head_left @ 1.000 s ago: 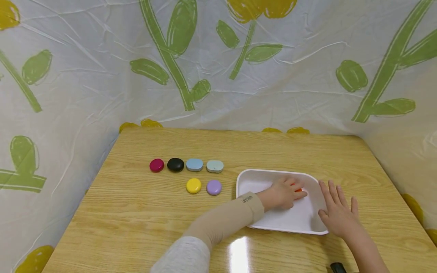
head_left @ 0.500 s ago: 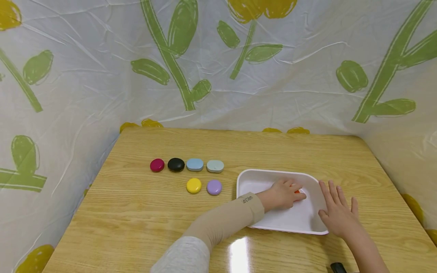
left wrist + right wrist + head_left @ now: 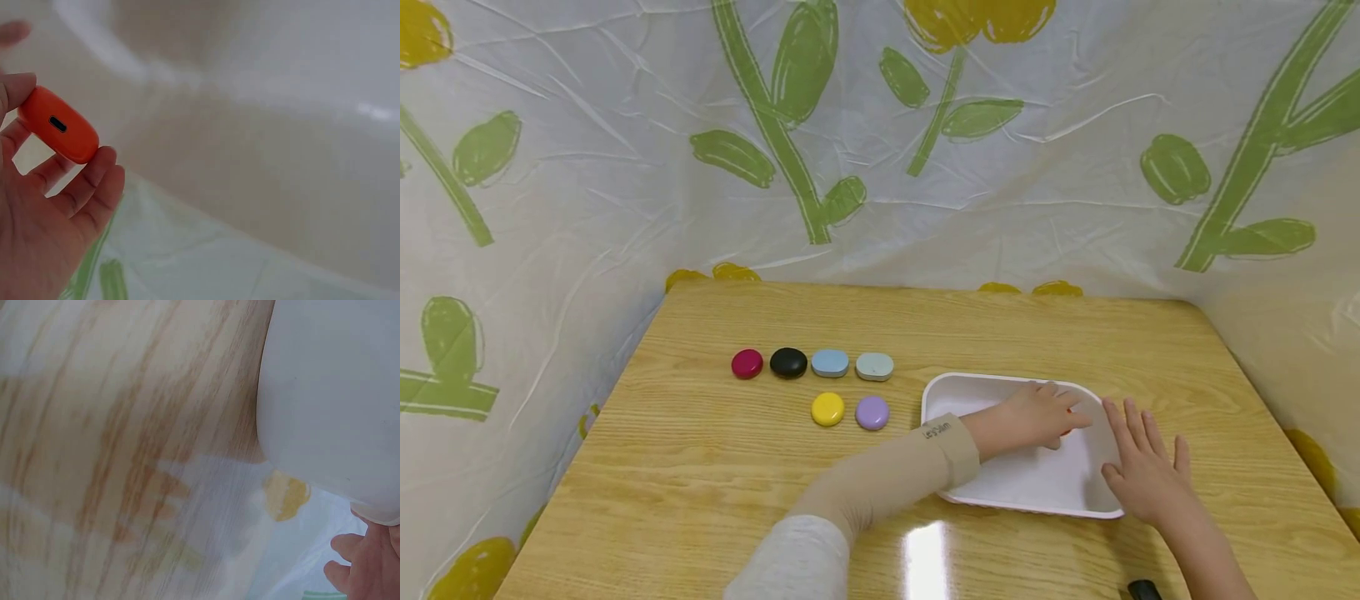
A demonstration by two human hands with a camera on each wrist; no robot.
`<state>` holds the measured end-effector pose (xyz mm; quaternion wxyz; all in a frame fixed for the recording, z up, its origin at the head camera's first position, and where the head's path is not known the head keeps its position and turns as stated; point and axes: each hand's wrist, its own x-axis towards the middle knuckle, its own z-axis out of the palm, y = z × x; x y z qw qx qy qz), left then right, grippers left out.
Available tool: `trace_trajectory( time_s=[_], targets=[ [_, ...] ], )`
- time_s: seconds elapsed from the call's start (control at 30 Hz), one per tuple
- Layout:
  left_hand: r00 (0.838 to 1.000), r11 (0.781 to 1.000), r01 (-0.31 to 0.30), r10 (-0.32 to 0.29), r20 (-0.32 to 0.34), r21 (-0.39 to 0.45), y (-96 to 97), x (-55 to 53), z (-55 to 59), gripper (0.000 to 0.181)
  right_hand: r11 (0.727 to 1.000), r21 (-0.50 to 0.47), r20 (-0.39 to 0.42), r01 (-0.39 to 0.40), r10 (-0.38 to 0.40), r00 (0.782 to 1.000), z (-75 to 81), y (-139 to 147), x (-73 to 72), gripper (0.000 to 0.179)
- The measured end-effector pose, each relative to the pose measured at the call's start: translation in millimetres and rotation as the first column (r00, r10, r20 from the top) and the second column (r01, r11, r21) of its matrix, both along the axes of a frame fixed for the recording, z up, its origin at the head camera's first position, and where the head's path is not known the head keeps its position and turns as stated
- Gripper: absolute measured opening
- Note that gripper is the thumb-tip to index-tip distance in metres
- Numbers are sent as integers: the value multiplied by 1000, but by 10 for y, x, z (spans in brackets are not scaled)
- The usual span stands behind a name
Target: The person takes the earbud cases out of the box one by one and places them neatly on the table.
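Note:
In the left wrist view, my left hand (image 3: 44,212) pinches an orange rounded case (image 3: 75,134) between thumb and fingertips. A small black charging port shows on the case's side. From the head view, that same hand (image 3: 1033,415) is inside the white tray (image 3: 1030,504), its fingers covering nearly all of the case. My right hand (image 3: 1150,479) rests against the tray's right rim with its fingers extended. In the right wrist view, a few of its fingers (image 3: 369,562) touch the rim.
Left of the tray lie crimson (image 3: 747,363), black (image 3: 788,362), light blue (image 3: 830,363) and pale grey (image 3: 875,367) rounded pieces in a row. Yellow (image 3: 827,409) and purple (image 3: 872,412) ones sit nearer. A dark object (image 3: 1144,590) lies at the bottom edge.
My left hand has shifted slightly right and turned within the tray, with the orange case now between its fingers. My right hand stays at the rim.

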<state>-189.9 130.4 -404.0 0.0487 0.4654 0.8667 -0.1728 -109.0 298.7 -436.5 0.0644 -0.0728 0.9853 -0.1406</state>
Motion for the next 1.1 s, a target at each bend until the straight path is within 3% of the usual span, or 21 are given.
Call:
trace_trajectory(
  time_s=[0.13,0.3,0.47,0.7,0.97,1.1],
  targets=[
    [1000,1000,-16,16,0,1,-63,-5,246,47,1000,5,17,-3,3,1000,11,1,-8,83],
    [999,999,-11,12,-32,50,-312,-5,530,48,1000,2,23,0,0,1000,12,-3,-16,82],
    [998,992,-6,14,-61,126,-648,-11,678,40,1000,-4,24,1,-1,1000,16,-3,-23,82],
    [987,963,-25,67,-147,270,-1152,39,661,34,1000,-9,13,1,-1,1000,-5,3,-19,81],
    [979,914,-142,186,-80,380,-1725,153,504,26,1000,-8,0,3,-3,1000,-29,7,-12,82],
    [964,895,-174,239,-113,410,-2007,185,373,26,1000,-7,-3,3,-3,1000,-41,8,-11,82]
  ],
)
